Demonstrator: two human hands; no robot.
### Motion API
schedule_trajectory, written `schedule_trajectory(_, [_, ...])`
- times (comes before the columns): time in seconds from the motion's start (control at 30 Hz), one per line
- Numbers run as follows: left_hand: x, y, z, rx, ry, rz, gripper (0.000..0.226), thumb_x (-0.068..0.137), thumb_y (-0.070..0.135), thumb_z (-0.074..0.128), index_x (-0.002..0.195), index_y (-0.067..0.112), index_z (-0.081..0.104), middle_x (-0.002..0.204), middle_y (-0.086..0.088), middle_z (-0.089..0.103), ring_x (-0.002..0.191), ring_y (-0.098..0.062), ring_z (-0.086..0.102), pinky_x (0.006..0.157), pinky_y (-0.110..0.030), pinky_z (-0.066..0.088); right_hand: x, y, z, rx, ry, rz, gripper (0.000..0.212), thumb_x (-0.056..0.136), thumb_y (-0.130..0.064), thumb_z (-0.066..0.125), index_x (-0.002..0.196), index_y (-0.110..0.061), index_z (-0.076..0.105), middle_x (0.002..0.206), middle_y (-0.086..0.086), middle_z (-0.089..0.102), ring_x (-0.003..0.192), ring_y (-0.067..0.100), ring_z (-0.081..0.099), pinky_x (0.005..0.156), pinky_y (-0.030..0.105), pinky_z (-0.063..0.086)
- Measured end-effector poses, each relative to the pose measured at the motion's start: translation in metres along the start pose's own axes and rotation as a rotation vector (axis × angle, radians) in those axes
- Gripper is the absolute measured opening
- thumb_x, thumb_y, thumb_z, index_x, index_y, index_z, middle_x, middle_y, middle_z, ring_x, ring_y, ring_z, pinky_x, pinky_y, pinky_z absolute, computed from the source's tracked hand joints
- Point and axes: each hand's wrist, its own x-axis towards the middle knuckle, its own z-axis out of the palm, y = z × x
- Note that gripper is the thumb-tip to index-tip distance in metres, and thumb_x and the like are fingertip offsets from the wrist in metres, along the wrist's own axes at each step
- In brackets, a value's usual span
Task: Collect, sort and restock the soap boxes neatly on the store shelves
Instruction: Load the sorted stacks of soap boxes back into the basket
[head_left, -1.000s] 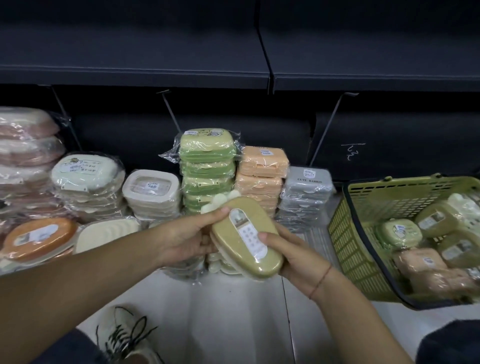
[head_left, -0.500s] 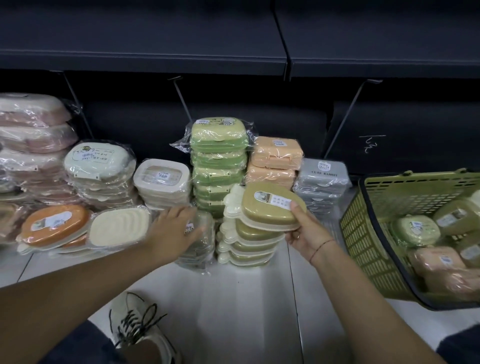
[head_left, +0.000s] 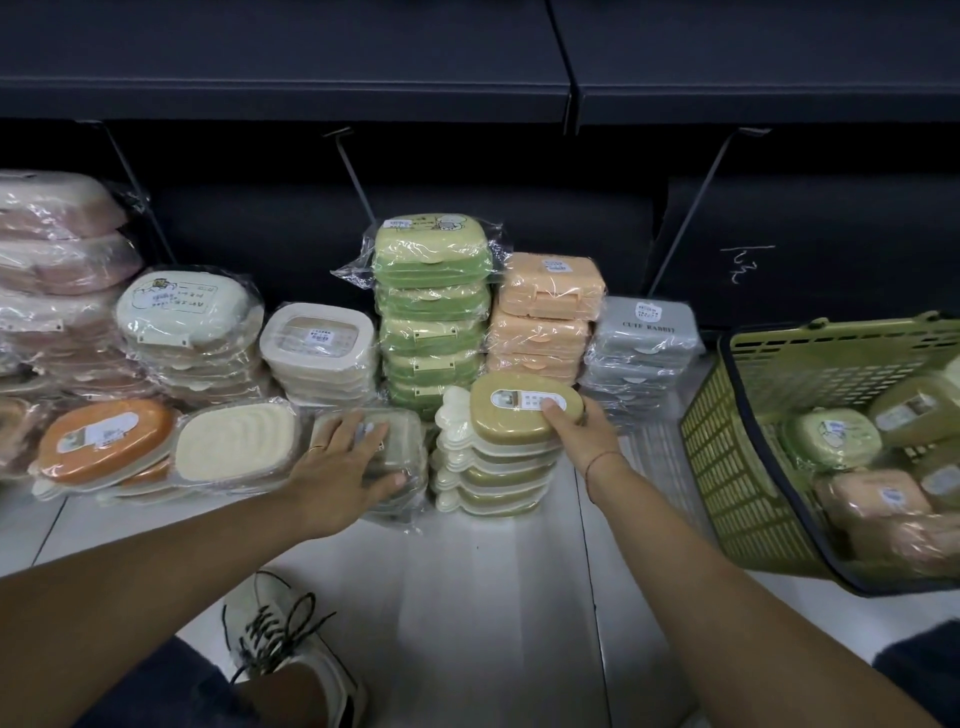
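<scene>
While basket (head_left: 727, 467) holds wrapped soap boxes (head_left: 831, 439), right hand (head_left: 582, 436) grips olive box (head_left: 509, 415); left hand (head_left: 343, 462) lies flat.

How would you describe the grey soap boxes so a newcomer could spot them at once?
Start at the green basket on the right. Left of it stands the stack of grey soap boxes. Only they are grey, with CUTE RABBIT on the lid.

White sneaker (head_left: 283, 642), black laces
</scene>
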Motion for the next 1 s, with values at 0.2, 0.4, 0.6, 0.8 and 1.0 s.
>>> schedule_trajectory(0.2, [0.003,0.01,-0.006,-0.015,0.061,-0.006,0.075,0.095,0.059,0.04,0.156,0.027,0.011,0.163,-0.006,0.0,0.15,-0.026,-0.004,0.12,-0.038,0.004,-0.004,-0.017,-0.022,-0.334,-0.015,-0.059,0.076,0.086,-0.058,0.057,0.146,-0.018,0.035,0.149,0.011,0.032,0.135,0.034,0.036,0.11,0.048,0.035])
schedule_trajectory(0.4, [-0.007,0.078,-0.026,-0.112,0.279,0.337,0.076,0.086,0.064,0.041,0.146,0.018,0.041,0.152,-0.002,0.033,0.141,-0.022,0.028,0.112,-0.034,0.024,-0.026,-0.085,-0.128,-0.643,-0.462,-0.18,0.027,0.098,-0.047,0.046,0.11,-0.025,0.058,0.106,-0.008,0.057,0.102,0.012,0.058,0.082,0.02,0.043])
schedule_trajectory(0.6, [0.001,0.239,-0.026,-0.381,0.159,0.728,0.072,0.081,0.079,0.03,0.125,0.028,0.055,0.122,0.02,0.047,0.112,0.005,0.044,0.091,-0.005,0.029,-0.003,-0.102,-0.314,-0.582,-0.166,-0.009,0.049,0.1,-0.041,0.043,0.138,-0.011,0.045,0.125,0.015,0.056,0.11,0.023,0.057,0.095,0.034,0.048])
schedule_trajectory(0.8, [0.043,0.429,0.026,-0.551,-0.309,0.604,0.04,0.097,0.05,0.047,0.121,0.02,0.058,0.118,0.001,0.06,0.11,-0.017,0.056,0.095,-0.031,0.046,0.043,0.006,-0.466,-0.628,0.282,0.158,0.094,0.068,-0.084,0.057,0.133,-0.016,0.053,0.142,0.011,0.049,0.128,0.031,0.047,0.109,0.046,0.035])
schedule_trajectory(1.0, [0.087,0.534,0.083,-0.839,-0.709,0.055,0.069,0.098,0.055,0.043,0.151,0.013,0.03,0.154,-0.01,0.035,0.137,-0.028,0.039,0.111,-0.033,0.033,0.077,0.068,-0.494,-0.56,0.467,0.237,0.086,0.078,-0.048,0.074,0.147,-0.016,0.034,0.146,0.018,0.033,0.132,0.037,0.039,0.108,0.052,0.037])
